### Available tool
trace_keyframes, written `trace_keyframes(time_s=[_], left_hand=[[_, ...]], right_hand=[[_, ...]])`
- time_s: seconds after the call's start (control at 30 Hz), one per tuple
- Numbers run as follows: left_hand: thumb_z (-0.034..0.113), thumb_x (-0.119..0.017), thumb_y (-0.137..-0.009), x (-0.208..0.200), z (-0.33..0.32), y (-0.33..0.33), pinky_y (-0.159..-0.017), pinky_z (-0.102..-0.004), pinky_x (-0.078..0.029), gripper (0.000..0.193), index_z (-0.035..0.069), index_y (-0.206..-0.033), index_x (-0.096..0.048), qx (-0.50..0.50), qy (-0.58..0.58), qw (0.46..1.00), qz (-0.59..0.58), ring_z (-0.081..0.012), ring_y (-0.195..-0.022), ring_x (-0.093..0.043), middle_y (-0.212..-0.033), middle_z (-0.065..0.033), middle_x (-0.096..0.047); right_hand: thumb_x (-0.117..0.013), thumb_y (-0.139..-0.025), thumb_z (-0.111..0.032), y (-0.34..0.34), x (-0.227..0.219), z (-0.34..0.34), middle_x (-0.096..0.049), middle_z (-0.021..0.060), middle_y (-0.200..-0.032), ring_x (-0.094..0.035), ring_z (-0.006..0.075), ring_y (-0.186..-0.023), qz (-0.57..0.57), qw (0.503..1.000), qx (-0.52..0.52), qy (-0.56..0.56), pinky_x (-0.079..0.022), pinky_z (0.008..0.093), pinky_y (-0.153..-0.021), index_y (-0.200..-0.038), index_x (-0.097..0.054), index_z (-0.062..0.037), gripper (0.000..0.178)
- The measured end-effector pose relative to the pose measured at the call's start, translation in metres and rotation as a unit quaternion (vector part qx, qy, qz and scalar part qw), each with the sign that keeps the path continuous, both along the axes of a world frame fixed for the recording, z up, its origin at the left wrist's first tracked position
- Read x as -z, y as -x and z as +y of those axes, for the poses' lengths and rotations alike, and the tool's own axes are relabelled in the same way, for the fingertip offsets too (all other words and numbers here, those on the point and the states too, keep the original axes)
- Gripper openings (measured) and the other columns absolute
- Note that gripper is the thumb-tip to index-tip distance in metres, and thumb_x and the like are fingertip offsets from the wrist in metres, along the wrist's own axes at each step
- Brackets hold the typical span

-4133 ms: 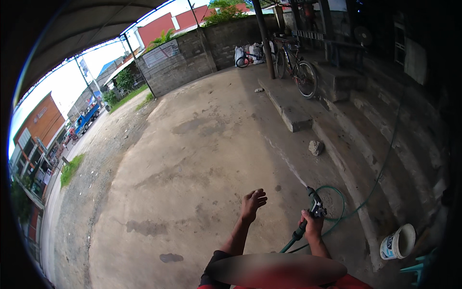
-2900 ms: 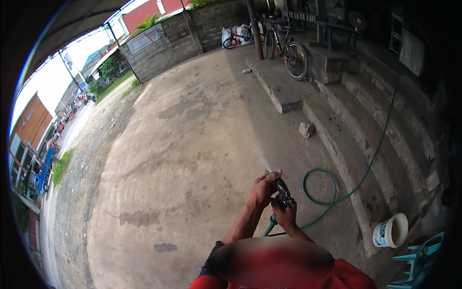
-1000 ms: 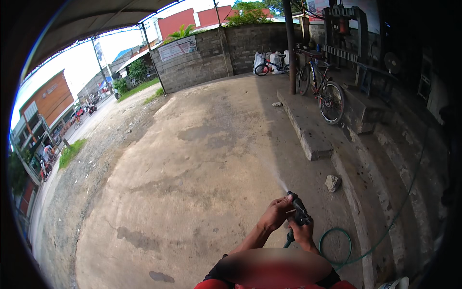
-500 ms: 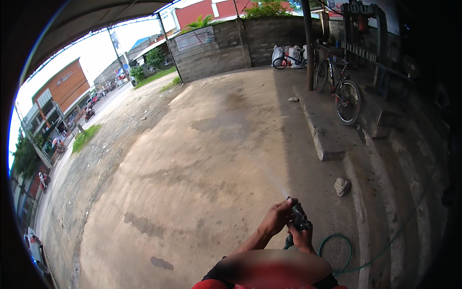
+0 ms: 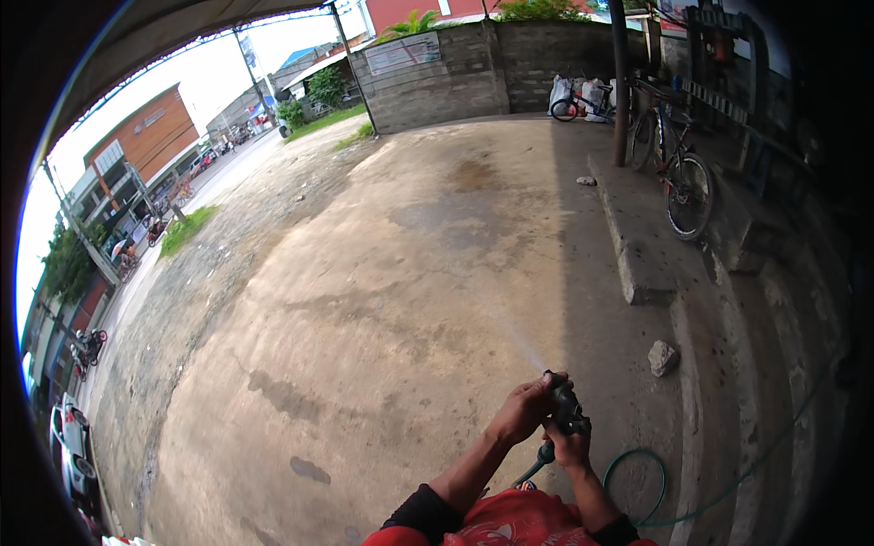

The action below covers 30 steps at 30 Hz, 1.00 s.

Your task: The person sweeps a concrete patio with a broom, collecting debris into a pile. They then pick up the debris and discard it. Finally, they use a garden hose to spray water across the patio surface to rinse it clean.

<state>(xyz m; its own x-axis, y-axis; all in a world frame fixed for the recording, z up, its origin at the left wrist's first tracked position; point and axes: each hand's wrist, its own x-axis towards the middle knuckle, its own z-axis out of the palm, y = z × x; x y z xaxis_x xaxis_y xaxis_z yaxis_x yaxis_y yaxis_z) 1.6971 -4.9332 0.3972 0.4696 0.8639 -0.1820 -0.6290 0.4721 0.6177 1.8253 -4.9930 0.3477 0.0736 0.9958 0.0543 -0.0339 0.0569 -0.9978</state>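
A dark hose nozzle [image 5: 568, 411] is held in both hands in front of my body. The fingers of my left hand [image 5: 525, 406] are closed on its front end. Just behind, my right hand [image 5: 572, 444] wraps round its handle. A thin spray of water [image 5: 523, 346] leaves the tip and goes forward and left over the concrete. A green hose [image 5: 606, 480] joins the nozzle's lower end, loops on the ground at my right and runs off to the far right. Wet patches [image 5: 455, 218] darken the floor farther ahead.
Concrete steps [image 5: 628, 264] line the right, with a loose rock [image 5: 663, 358] near them. A bicycle [image 5: 689, 193] stands by a pole [image 5: 621, 91]. A block wall [image 5: 455, 77] closes the back. On the left, a road carries motorcycles and a white car [image 5: 73, 443].
The view has turned slightly left, so the scene has shifted right and more of the white car shows. Both hands keep their hold on the nozzle, and water still sprays.
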Motion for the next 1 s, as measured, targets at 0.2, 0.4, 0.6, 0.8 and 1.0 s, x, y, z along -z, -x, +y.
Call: trace_keyframes(time_s=[0.2,0.4,0.6,0.8,1.0], left_hand=[[0.047,-0.060,-0.098,0.022,0.015,-0.007,-0.079,-0.0340,-0.050,0.042,0.005,-0.102,-0.062,-0.003,0.017,0.980,0.199,-0.0168,-0.077,-0.064,-0.089,-0.0060,-0.069],[0.045,-0.052,-0.103,0.012,0.003,-0.011,-0.093,-0.0335,-0.047,0.050,0.003,-0.129,-0.058,0.030,-0.012,0.999,0.029,-0.0198,-0.110,-0.061,-0.114,-0.0112,-0.066],[0.045,-0.050,-0.104,0.018,0.012,-0.011,-0.096,-0.0369,-0.047,0.048,0.005,-0.129,-0.057,0.037,-0.039,0.995,0.079,-0.0195,-0.118,-0.058,-0.116,-0.0080,-0.064],[0.053,-0.047,-0.102,0.025,0.021,-0.008,-0.094,-0.0394,-0.049,0.056,0.007,-0.133,-0.050,0.011,-0.035,0.992,0.121,-0.0219,-0.112,-0.060,-0.119,-0.0085,-0.061],[0.050,-0.048,-0.103,0.085,0.005,0.067,-0.091,-0.0392,-0.051,0.058,0.005,-0.141,-0.044,-0.058,0.001,0.969,0.239,-0.0247,-0.108,-0.063,-0.122,-0.0106,-0.060]], right_hand=[[-0.070,-0.088,-0.016,-0.001,0.001,-0.005,-0.066,0.0006,-0.080,-0.062,0.0089,-0.063,-0.073,0.997,0.005,-0.028,-0.049,0.0261,-0.055,-0.122,-0.061,-0.0036,0.037],[-0.069,-0.090,-0.013,-0.006,-0.005,-0.004,-0.066,0.0004,-0.072,-0.062,0.0086,-0.063,-0.020,1.000,0.016,-0.009,-0.048,0.0268,-0.056,-0.100,-0.069,-0.0026,0.014],[-0.070,-0.090,-0.014,-0.011,0.001,0.000,-0.066,-0.0002,-0.072,-0.061,0.0079,-0.063,-0.002,1.000,0.020,-0.016,-0.048,0.0263,-0.056,-0.106,-0.068,-0.0033,0.019],[-0.071,-0.089,-0.016,-0.026,-0.005,0.029,-0.063,0.0015,-0.072,-0.060,0.0111,-0.063,0.033,0.998,0.055,-0.018,-0.048,0.0290,-0.058,-0.090,-0.062,-0.0040,0.015],[-0.071,-0.089,-0.018,-0.093,-0.029,0.088,-0.055,0.0019,-0.066,-0.056,0.0146,-0.060,0.140,0.964,0.215,-0.070,-0.049,0.0323,-0.061,-0.088,-0.057,-0.0055,0.019]])
